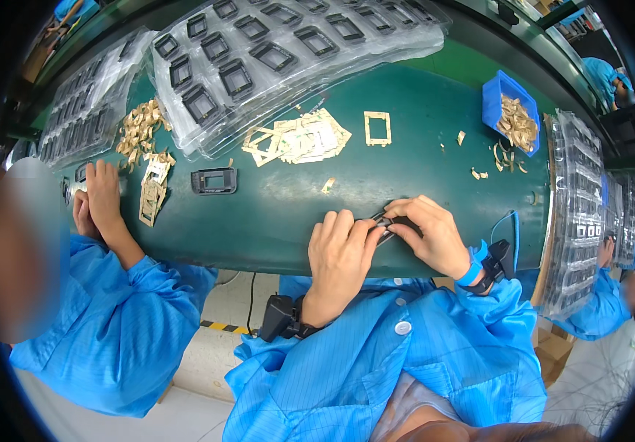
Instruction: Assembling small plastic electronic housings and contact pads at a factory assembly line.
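Note:
My left hand and my right hand meet over the near part of the green table. Between their fingertips is a small black plastic frame, mostly covered by the fingers. Thumb and forefinger of each hand pinch it, the left from its left side and the right from its right. A small light scrap lies just beyond my left hand. Farther off sit a single cream paper frame and a pile of similar paper frames. Another black plastic frame rests to the left.
Clear trays of black frames fill the far side. A blue bin of paper scraps stands far right, beside stacked clear trays. At left, a co-worker's hands are near more scraps and paper frames.

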### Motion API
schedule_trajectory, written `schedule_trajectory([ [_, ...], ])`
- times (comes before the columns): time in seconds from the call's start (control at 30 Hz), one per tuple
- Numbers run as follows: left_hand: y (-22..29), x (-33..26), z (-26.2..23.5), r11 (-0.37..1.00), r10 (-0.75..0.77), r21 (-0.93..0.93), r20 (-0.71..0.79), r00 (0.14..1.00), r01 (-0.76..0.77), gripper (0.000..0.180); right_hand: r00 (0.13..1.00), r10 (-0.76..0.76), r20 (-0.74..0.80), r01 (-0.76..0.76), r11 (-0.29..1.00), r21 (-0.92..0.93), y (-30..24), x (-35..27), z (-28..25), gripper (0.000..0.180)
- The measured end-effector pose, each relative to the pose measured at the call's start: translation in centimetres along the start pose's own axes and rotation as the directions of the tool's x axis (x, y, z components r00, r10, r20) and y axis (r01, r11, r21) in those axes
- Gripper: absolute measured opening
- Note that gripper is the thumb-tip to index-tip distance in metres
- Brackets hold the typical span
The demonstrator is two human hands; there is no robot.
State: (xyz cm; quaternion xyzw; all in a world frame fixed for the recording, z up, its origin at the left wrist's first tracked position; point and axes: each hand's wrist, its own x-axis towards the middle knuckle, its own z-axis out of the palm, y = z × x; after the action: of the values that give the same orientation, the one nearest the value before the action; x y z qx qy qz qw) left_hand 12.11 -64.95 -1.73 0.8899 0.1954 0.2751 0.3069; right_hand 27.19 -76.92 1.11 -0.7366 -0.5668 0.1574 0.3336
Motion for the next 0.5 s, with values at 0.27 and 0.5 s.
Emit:
schedule_trajectory([
  [0.27, 0.5, 0.2, 1.4, 0.984, 0.118, 0.138, -0.057, 0.991, -0.110, 0.012, 0.985, 0.058, -0.161, -0.063, 0.998, -0.024, -0.7, -1.0, 1.2, 0.024],
  [0.5, 0.2, 0.1, 2.2, 0.993, 0.088, 0.089, -0.073, 0.993, -0.081, 0.012, 0.983, 0.056, -0.173, -0.065, 0.997, -0.046, -0.9, -1.1, 1.3, 0.022],
])
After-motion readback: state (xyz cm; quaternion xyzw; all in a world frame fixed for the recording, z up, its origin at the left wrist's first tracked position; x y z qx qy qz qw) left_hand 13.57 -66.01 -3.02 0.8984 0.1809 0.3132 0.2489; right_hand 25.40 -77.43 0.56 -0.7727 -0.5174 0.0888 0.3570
